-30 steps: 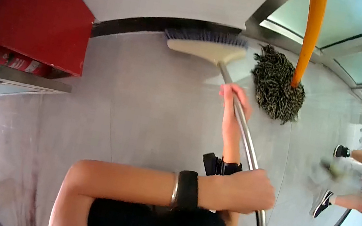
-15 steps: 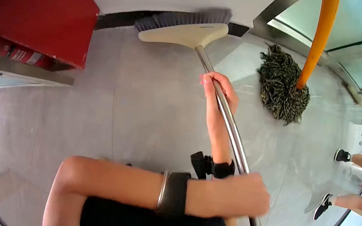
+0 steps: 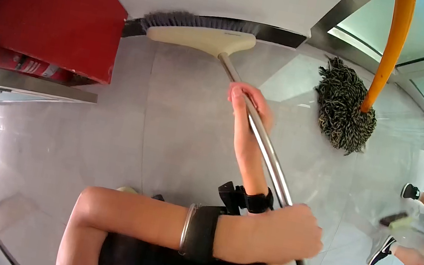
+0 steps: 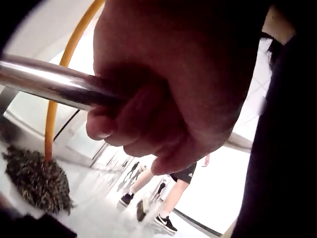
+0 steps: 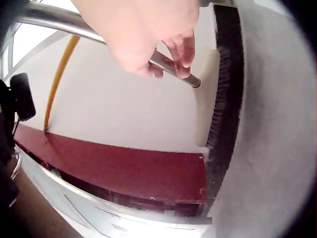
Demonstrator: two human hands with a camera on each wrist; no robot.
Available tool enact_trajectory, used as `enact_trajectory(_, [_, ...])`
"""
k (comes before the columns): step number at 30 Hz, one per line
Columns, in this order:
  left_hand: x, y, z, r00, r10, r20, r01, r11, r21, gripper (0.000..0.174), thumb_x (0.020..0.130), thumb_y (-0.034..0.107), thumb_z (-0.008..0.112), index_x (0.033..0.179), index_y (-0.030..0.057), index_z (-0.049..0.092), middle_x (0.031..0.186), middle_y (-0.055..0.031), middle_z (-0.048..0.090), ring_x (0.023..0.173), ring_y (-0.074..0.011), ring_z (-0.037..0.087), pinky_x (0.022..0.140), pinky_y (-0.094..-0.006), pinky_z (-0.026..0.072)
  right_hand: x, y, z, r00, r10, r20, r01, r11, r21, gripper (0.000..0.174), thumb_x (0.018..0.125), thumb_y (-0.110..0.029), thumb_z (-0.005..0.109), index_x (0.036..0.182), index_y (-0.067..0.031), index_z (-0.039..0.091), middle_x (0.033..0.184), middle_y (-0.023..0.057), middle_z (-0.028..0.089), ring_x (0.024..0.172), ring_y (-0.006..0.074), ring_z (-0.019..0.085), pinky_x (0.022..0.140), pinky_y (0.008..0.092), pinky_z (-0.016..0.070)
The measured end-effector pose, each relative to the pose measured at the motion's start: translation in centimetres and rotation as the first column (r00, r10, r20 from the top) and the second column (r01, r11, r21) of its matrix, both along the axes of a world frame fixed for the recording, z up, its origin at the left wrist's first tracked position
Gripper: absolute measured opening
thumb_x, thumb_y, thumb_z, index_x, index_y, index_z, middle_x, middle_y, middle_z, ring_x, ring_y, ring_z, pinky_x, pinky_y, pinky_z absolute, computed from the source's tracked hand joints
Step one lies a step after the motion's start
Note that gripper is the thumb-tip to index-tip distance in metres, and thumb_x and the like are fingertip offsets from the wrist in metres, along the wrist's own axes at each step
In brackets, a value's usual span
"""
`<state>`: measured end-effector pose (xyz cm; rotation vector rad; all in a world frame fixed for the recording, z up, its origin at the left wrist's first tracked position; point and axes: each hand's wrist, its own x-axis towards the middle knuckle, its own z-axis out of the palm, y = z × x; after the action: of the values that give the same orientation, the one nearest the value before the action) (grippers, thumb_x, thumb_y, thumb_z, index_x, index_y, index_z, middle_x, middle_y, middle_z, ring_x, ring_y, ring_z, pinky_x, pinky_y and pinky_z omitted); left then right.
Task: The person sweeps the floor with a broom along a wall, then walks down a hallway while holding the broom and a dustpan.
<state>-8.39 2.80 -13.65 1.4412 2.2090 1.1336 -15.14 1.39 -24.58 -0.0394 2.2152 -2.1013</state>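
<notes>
A cream broom head with grey-blue bristles lies along the black baseboard in the head view. Its metal handle slants down to the right. My right hand grips the handle a short way from the head, thumb along the tube. Farther up the handle, my left hand holds it in a fist, its arm crossing my body. The left wrist view shows that hand with fingers curled round the tube. In the right wrist view, fingers of the right hand wrap the tube near the broom head.
A mop head with an orange handle rests on the tiles to the right, near glass panels. At left stands a red box with a fire extinguisher in its base. Another person's legs and a broom show at far right.
The broom head has swung left along the wall towards the red box, tilting and then levelling out against the baseboard. My right hand has moved left with the handle; both hands keep their grip.
</notes>
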Motion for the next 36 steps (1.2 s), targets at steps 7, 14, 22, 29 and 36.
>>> enact_trajectory(7, [-0.5, -1.6, -5.1, 0.98, 0.138, 0.144, -0.144, 0.989, 0.03, 0.005, 0.054, 0.008, 0.062, 0.052, 0.0094, 0.058, 0.051, -0.0062, 0.054, 0.055, -0.0231, 0.058, 0.047, -0.0313, 0.0423, 1.6, -0.1, -6.7, 0.997, 0.066, 0.033, -0.068, 0.994, 0.083, 0.021, 0.082, -0.022, 0.055, 0.087, -0.0026, 0.059, 0.067, 0.0016, 0.053, 0.059, 0.0064, 0.047, 0.055, 0.0215, 0.0383])
enact_trajectory(14, [-0.3, 0.3, 1.3, 0.996, -0.092, -0.022, 0.093, 0.995, 0.039, 0.007, 0.053, 0.007, 0.064, 0.054, 0.0099, 0.058, 0.057, -0.0036, 0.058, 0.058, -0.0191, 0.059, 0.047, -0.029, 0.0423, 0.0, 0.9, 1.8, 0.999, -0.005, -0.032, 0.006, 0.999, 0.036, 0.018, 0.082, -0.018, 0.056, 0.088, -0.001, 0.058, 0.064, 0.0009, 0.051, 0.056, 0.0053, 0.045, 0.051, 0.0193, 0.0367])
enact_trajectory(22, [2.1, 0.2, -4.6, 0.992, -0.084, 0.099, 0.094, 0.99, -0.104, 0.007, 0.059, 0.012, 0.06, 0.056, 0.0077, 0.056, 0.057, -0.0055, 0.056, 0.059, -0.0236, 0.059, 0.049, -0.0334, 0.0435, 2.9, 2.7, -4.6, 0.998, 0.045, -0.04, -0.032, 0.96, 0.278, 0.017, 0.079, -0.016, 0.057, 0.09, -0.0037, 0.059, 0.072, 0.0034, 0.056, 0.063, 0.0092, 0.051, 0.058, 0.0219, 0.0399])
enact_trajectory(29, [0.4, 0.5, -0.2, 0.998, -0.031, -0.057, 0.033, 0.999, 0.027, 0.006, 0.056, 0.007, 0.063, 0.056, 0.0074, 0.058, 0.057, -0.0043, 0.058, 0.059, -0.0196, 0.059, 0.049, -0.0285, 0.0436, 0.3, 1.3, 1.1, 0.995, 0.052, -0.082, -0.037, 0.984, 0.173, 0.016, 0.079, -0.013, 0.058, 0.088, -0.0007, 0.06, 0.064, -0.0007, 0.051, 0.056, 0.0034, 0.043, 0.05, 0.0175, 0.0339])
enact_trajectory(36, [4.0, -0.2, -7.8, 0.987, -0.011, 0.162, 0.016, 0.999, -0.03, 0.006, 0.06, 0.011, 0.058, 0.06, 0.0068, 0.054, 0.062, -0.0078, 0.056, 0.062, -0.0249, 0.059, 0.053, -0.0351, 0.0439, 3.9, 2.8, -6.7, 0.99, 0.109, -0.09, -0.057, 0.893, 0.446, 0.022, 0.076, -0.003, 0.053, 0.093, -0.0126, 0.061, 0.1, 0.0068, 0.051, 0.077, 0.0162, 0.053, 0.066, 0.0251, 0.0425])
